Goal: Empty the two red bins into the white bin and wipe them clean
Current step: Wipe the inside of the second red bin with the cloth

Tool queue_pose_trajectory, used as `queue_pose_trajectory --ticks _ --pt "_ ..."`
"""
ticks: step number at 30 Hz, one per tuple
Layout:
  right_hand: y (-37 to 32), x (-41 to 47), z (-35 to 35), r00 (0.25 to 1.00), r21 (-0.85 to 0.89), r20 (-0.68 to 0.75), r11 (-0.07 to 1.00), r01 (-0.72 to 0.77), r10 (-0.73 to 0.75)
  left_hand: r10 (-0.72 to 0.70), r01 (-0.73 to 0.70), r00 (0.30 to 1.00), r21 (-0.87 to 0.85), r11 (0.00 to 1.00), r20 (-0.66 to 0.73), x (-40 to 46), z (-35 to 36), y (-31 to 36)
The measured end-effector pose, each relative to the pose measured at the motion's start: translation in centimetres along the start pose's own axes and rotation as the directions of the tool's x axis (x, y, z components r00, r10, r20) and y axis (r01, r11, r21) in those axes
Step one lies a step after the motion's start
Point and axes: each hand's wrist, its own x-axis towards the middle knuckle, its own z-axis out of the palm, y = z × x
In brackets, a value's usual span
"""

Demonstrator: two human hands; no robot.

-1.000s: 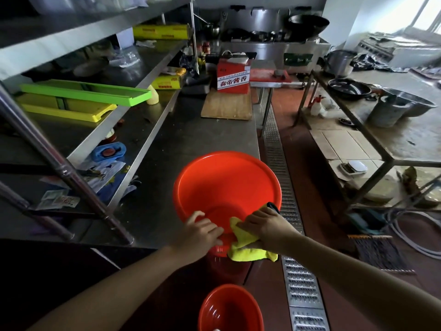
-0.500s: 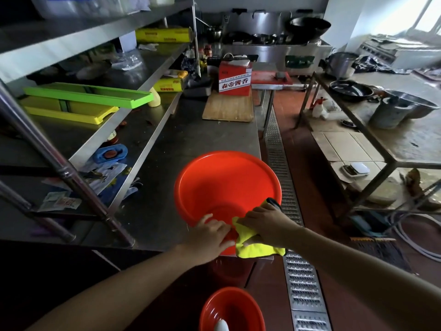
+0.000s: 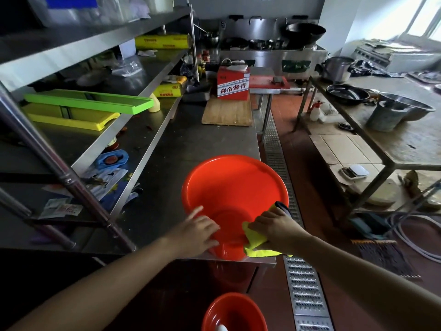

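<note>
A: What differs from 1 s ago?

B: The cloth [image 3: 256, 240] has slid along the near outer wall of the large bin [image 3: 235, 189], which is tipped toward the viewer at the near edge of the counter [image 3: 191, 144]. The right hand [image 3: 274, 226] has travelled with it, from near the middle of the wall toward the right rim.

A: State of the hands?

B: The right hand presses the cloth flat to the wall, fingers curled over its upper fold. The left hand [image 3: 194, 231] rests spread against the left side of the wall, index finger raised, bracing and not grasping.

A: And the other task items?

B: The small bin [image 3: 235, 311] sits below the counter's edge, at the bottom of view, something pale in it that is too cropped to name. No white bin is in view.

A: Meaning for the task?

B: Judged from the empty interior, bin 1 is emptied and being wiped on the outside. Bin 2 probably awaits its turn.
</note>
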Motion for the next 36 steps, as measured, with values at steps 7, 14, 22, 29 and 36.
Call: queue_pose_trajectory --ticks 7,14,22,29,36 --pt "-1.2 -0.1 0.9 0.997 0.02 -0.077 0.999 -0.028 0.029 0.038 -0.063 0.968 -0.094 0.994 -0.248 0.5 2.2 3.5" --pt "0.9 0.0 0.1 0.998 0.006 0.055 1.0 -0.024 0.024 -0.005 0.009 0.997 0.045 0.999 -0.076 -1.0 0.3 -3.0" --pt "-0.2 0.1 1.1 0.999 0.053 -0.052 0.999 0.011 -0.009 0.021 -0.025 0.992 -0.035 0.999 -0.122 0.2 2.5 1.1" --pt "1.2 0.6 0.8 1.0 0.048 0.002 0.999 -0.009 0.009 -0.049 0.046 0.996 0.045 0.998 0.069 0.5 -0.4 -2.7" --pt "0.0 0.6 1.4 1.0 0.098 -0.025 0.995 -0.005 0.008 -0.087 0.082 0.996 -0.18 0.98 -0.019 2.1 0.6 2.6"
